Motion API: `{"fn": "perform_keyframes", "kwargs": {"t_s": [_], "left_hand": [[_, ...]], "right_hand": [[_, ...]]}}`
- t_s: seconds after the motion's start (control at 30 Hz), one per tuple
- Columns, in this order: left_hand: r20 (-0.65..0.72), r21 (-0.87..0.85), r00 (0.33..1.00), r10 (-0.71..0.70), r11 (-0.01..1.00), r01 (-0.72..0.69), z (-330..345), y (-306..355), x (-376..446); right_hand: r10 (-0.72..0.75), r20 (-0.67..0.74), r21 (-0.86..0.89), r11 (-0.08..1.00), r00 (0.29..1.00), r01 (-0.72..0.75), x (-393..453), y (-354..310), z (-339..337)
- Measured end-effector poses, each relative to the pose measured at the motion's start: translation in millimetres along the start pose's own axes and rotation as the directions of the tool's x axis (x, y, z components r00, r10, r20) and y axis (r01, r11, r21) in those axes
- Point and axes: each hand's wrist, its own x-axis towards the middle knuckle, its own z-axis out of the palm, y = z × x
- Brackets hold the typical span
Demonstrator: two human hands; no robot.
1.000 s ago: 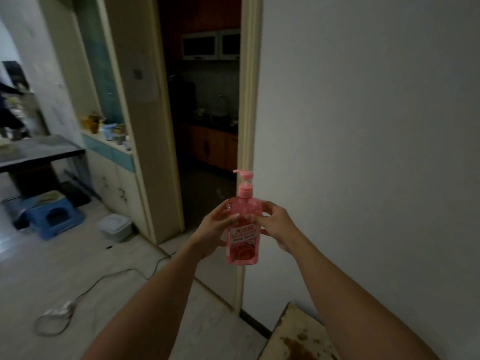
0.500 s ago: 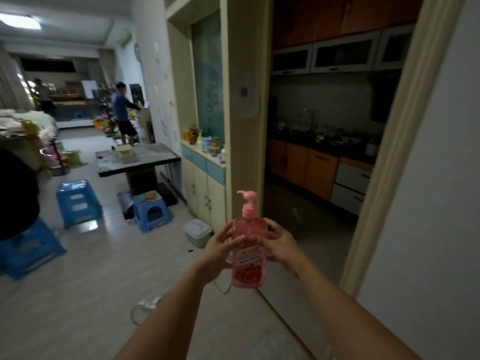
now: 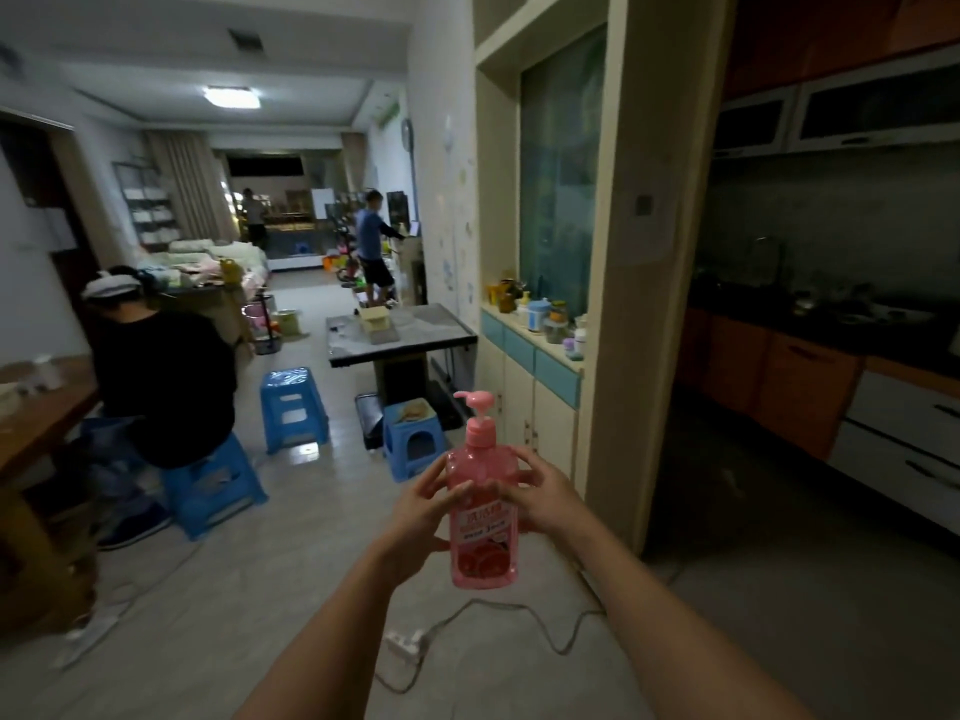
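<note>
While the floor (image 3: pixel 234 615) spreads below and a blue stool (image 3: pixel 293 407) stands beyond, we hold a pink pump bottle (image 3: pixel 483 543) upright in mid-air, left grip (image 3: pixel 421 517) and right grip (image 3: pixel 545 498) each curled round its sides.

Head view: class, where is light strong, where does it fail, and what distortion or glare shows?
In the head view the ceiling lamp is blown out white, the kitchen lies dark, the door frame bows from the wide-angle lens, a blue stool top shows glare, and the pink bottle is sharp.
</note>
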Motion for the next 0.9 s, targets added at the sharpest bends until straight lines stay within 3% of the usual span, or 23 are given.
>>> {"fn": "perform_keyframes", "kwargs": {"t_s": [0.17,0.57,0.9], "left_hand": [[-0.033,0.011,0.999,0.015,1.0,-0.015,-49,5,41],[-0.253,0.001,0.965,0.062,0.998,-0.064,-137,24,204],[-0.303,0.043,0.949,0.085,0.996,-0.075,-197,56,309]], "right_hand": [[0.005,0.066,0.006,1.0,0.998,-0.005,68,4,30],[-0.042,0.257,0.033,0.999,0.966,0.034,293,7,61],[-0.068,0.327,0.015,0.998,0.943,0.067,426,-12,80]]}}
